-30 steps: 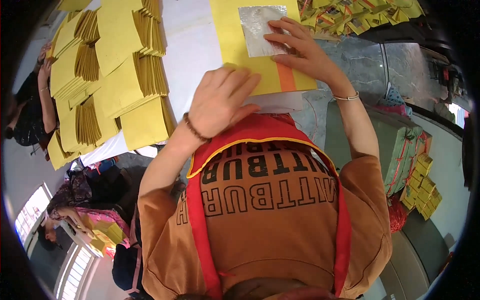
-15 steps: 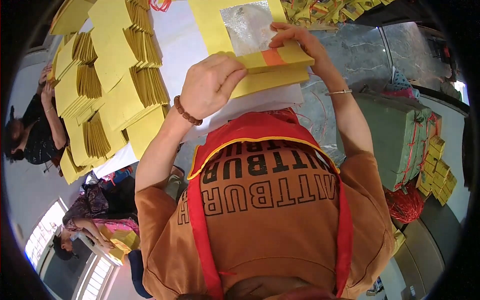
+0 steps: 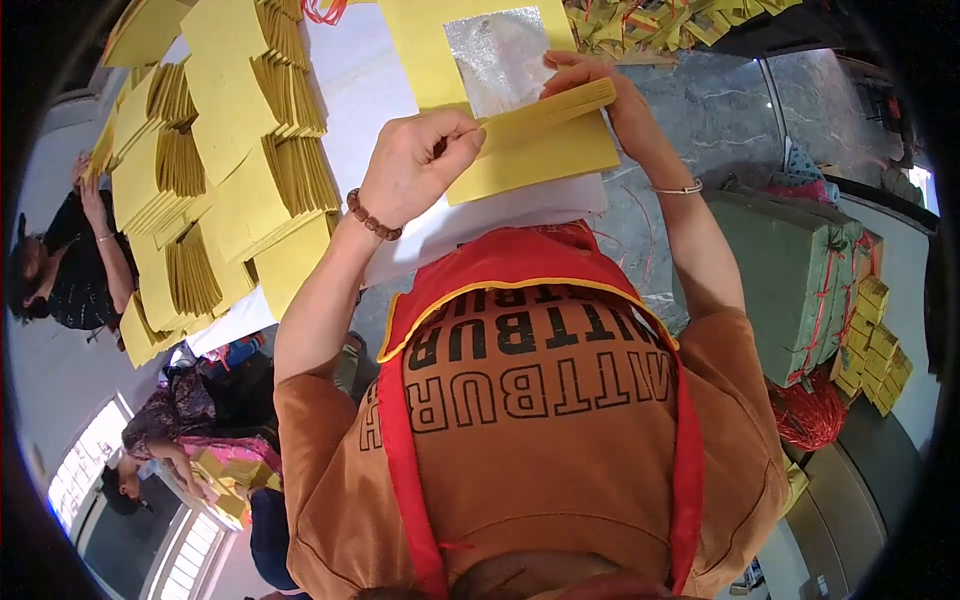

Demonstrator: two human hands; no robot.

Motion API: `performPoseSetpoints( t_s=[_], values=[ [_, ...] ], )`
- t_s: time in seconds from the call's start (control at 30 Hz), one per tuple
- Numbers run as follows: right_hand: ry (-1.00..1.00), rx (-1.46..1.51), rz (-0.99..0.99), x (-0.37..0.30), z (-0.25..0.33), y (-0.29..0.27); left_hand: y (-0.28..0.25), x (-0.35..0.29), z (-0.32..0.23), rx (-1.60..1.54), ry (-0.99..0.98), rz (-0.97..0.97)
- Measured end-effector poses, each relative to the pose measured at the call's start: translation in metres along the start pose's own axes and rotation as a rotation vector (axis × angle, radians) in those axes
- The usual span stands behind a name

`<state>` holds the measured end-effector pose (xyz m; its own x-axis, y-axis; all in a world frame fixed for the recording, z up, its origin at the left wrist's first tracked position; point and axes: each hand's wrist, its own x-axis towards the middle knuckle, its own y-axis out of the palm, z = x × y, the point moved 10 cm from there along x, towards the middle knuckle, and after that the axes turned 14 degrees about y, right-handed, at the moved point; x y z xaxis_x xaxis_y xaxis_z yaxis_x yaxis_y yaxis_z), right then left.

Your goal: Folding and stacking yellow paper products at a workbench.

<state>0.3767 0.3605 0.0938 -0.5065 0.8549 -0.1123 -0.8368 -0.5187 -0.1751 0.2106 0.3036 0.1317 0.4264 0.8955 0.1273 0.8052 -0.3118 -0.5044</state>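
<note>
Fingers of the left hand [image 3: 420,165] are closed, thumb against forefinger, on the left end of a layered fold [image 3: 545,112] in yellow paper [image 3: 545,165]; those of the right hand [image 3: 630,110] curl behind its right end, though from where I stand I cannot tell whether a hidden thumb completes the grip. Held at both ends, the fold stands raised between the hands, a hold that probably keeps its layers aligned. Just beyond the fingers lies a silver square [image 3: 500,60] on yellow; a plain yellow part lies on their near side, squarely before the red apron [image 3: 520,265], presumably for equal reach. Beneath is a white-covered table [image 3: 350,80]. Left of the fingers, stacks of yellow sheets [image 3: 225,110] overlap with edges fanned, perhaps for easy separating; beyond the right fingers lies a heap of yellow and orange pieces [image 3: 640,30]. Rightward and nearer, past grey marbled floor [image 3: 715,120], sits a green bundle [image 3: 765,280] with red ties. Leftward, past the stacks, a co-worker [image 3: 75,275] in black reaches toward yellow paper.
</note>
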Motion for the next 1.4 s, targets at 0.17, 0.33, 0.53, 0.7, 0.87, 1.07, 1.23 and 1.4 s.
performPoseSetpoints(
  t_s=[0.17,0.33,0.53,0.7,0.87,1.07,1.23,1.4],
  values=[
    [0.034,0.036,-0.010,0.001,-0.003,-0.001,0.003,0.001,0.006,-0.116,-0.049,0.006],
    [0.046,0.046,-0.003,0.000,-0.004,-0.001,0.002,0.000,0.009,-0.143,-0.091,0.005],
    [0.114,0.154,0.026,0.002,-0.018,0.001,0.004,0.001,0.008,-0.168,-0.128,0.045],
    [0.099,0.111,0.037,0.001,-0.018,0.000,0.006,0.001,0.012,-0.202,-0.119,0.054],
    [0.165,0.116,0.066,0.001,-0.011,0.003,0.000,-0.001,0.029,-0.256,-0.203,-0.024],
    [0.194,0.128,0.049,0.000,-0.022,-0.003,-0.003,0.003,0.011,-0.338,-0.102,0.071],
    [0.226,0.176,0.048,-0.001,-0.028,-0.001,-0.002,0.006,-0.009,0.269,0.378,0.176],
    [-0.291,-0.287,0.115,-0.007,0.028,0.002,0.002,0.001,-0.017,0.658,0.522,0.039]
  ],
)
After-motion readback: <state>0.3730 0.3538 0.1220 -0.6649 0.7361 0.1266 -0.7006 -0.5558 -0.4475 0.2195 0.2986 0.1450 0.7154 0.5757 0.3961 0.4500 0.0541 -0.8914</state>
